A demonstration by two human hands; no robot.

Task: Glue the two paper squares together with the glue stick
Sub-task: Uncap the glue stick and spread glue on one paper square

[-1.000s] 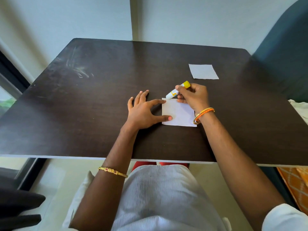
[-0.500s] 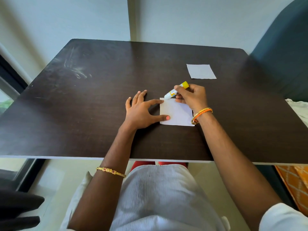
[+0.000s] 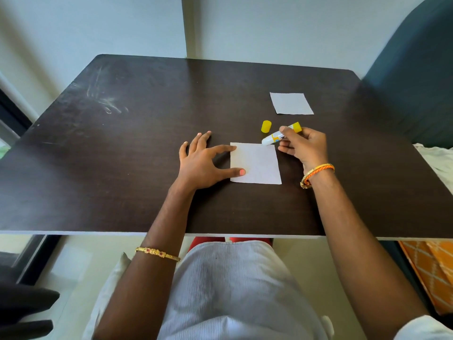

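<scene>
Head view: risking a shift of the near paper square (image 3: 256, 164) while only the left hand (image 3: 199, 165) is pinning it, forefinger tip and thumb tip pressing flat and straight on its left edge; a firm stroke of glue toward the unpinned right side likely wrinkling or dragging the sheet. Gripping the glue stick (image 3: 280, 136) in the right hand (image 3: 304, 147), thumb and fingers curled round the barrel, white tip slanting down, hovering at or just touching the square's far right corner; contact too fine to tell. Possibly smearing glue onto the dark table (image 3: 147, 143) past that corner. Standing just beyond the tip, the yellow cap (image 3: 266, 126). Lying flat, well beyond the right fingers, the second paper square (image 3: 291, 103), untouched. Near square looking white, flat, uncreased; glue film not discernible.
</scene>
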